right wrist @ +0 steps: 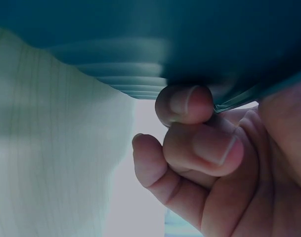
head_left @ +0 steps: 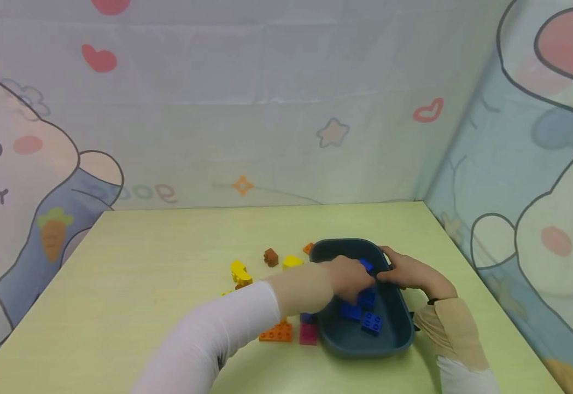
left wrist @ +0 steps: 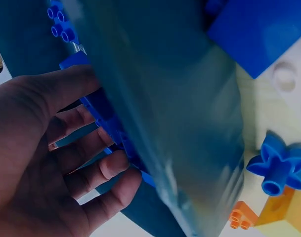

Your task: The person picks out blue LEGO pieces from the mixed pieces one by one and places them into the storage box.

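Note:
A dark teal plastic bin (head_left: 392,323) stands on the table with several blue toy bricks (head_left: 371,323) lying in it. My left hand (head_left: 348,279) reaches over the near left side into the bin. In the left wrist view its fingers (left wrist: 110,165) are loosely bent beside blue bricks, partly hidden by the bin wall. At the far right side of the bin, my right hand (head_left: 407,272) grips the rim. Its thumb is over the edge, while the bent fingers (right wrist: 190,106) lie against the outside wall in the right wrist view.
Left of the bin lie a yellow piece (head_left: 239,271), a brown piece (head_left: 270,257), a yellow brick (head_left: 292,261), an orange plate brick (head_left: 276,332) and a magenta brick (head_left: 308,334). A blue flower piece (left wrist: 279,165) shows outside the bin wall. A printed cloth backdrop (head_left: 267,109) borders the table.

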Motion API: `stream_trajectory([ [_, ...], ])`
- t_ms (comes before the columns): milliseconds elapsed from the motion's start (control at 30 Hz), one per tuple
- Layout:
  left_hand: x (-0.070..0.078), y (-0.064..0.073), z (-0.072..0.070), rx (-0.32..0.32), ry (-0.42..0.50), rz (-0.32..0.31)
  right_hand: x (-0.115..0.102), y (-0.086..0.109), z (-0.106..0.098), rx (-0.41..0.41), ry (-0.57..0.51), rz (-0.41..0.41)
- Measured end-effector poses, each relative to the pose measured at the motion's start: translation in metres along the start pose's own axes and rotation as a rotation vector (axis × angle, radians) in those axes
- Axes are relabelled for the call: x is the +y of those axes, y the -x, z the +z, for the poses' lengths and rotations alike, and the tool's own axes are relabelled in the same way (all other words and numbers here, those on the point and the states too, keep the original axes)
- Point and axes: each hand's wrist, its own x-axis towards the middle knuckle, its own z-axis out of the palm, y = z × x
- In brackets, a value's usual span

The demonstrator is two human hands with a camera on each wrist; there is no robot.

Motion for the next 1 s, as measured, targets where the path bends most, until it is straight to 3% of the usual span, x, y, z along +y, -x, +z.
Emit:
stream_trajectory([
  [433, 0.000, -0.004, 0.007, -0.003, -0.037, -0.062, 0.000, 0.002, 0.001, 0.010, -0.004, -0.026],
  [1000, 0.002, -0.009, 0.016, 0.020, -0.070, -0.086, 0.001, 0.001, 0.000, 0.000, -0.013, -0.012],
])
